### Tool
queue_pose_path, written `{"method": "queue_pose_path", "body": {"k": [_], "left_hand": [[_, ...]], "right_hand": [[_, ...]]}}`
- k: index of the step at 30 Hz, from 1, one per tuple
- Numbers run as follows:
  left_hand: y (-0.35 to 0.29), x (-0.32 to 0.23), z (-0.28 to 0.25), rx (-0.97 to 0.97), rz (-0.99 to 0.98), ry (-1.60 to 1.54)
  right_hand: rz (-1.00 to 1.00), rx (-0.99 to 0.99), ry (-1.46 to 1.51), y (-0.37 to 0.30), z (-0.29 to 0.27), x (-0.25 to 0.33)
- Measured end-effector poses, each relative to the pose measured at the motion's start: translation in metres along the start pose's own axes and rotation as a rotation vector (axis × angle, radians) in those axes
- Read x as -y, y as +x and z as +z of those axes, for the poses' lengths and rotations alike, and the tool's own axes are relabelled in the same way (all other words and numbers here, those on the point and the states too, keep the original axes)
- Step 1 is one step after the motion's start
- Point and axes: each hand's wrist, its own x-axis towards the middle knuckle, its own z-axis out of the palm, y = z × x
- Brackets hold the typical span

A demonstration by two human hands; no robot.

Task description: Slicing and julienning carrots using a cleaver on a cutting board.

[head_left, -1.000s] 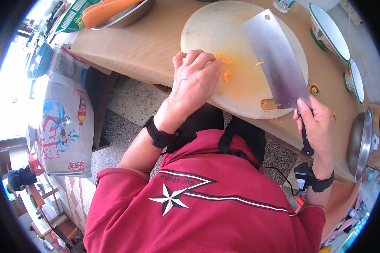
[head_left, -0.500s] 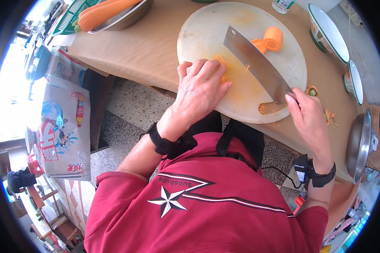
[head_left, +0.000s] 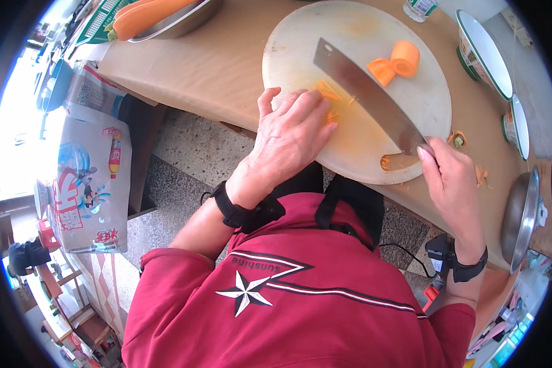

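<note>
A large cleaver [head_left: 368,98] is in my right hand [head_left: 452,181], whose fingers are closed round its handle at the board's right edge. The blade slants up and left across the round white cutting board [head_left: 288,37]. My left hand [head_left: 291,126] rests at the board's left side, fingers curled down over carrot shreds [head_left: 329,91]; what lies under the fingertips is partly hidden. A few shreds lie between those fingers and the blade. Beyond the blade sit a thick carrot chunk [head_left: 405,58] and a smaller cut carrot piece [head_left: 381,72].
Whole carrots [head_left: 147,18] lie in a metal bowl [head_left: 193,21] at the far left, beside a green basket [head_left: 101,24]. Two green-rimmed bowls [head_left: 500,67] and a steel basin [head_left: 521,214] line the right. Carrot scraps [head_left: 457,139] lie beside the board. A jar [head_left: 419,8] stands behind.
The cleaver has shifted left over the board, nearer my left fingers, and shows more of the smaller carrot piece behind it. My left hand stays nearly in place.
</note>
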Motion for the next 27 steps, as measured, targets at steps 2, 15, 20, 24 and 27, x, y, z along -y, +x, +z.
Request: {"method": "queue_pose_path", "body": {"k": [2,15,20,24,27], "left_hand": [[0.0,0.0,0.0,0.003,-0.003,0.002],[-0.006,0.005,0.006,-0.128,0.029,-0.036],[-0.006,0.005,0.007,-0.113,0.023,-0.034],[-0.006,0.007,0.008,-0.119,0.029,-0.05],[-0.006,0.007,0.008,-0.125,0.032,-0.054]], "right_hand": [[-0.079,-0.04,0.06,0.001,0.002,0.008],[-0.185,0.007,0.0,0.014,0.004,-0.001],[-0.19,0.034,-0.013,0.017,0.002,-0.002],[-0.202,0.035,-0.014,0.018,0.002,-0.005],[-0.223,0.042,-0.03,0.019,0.001,-0.007]]}}
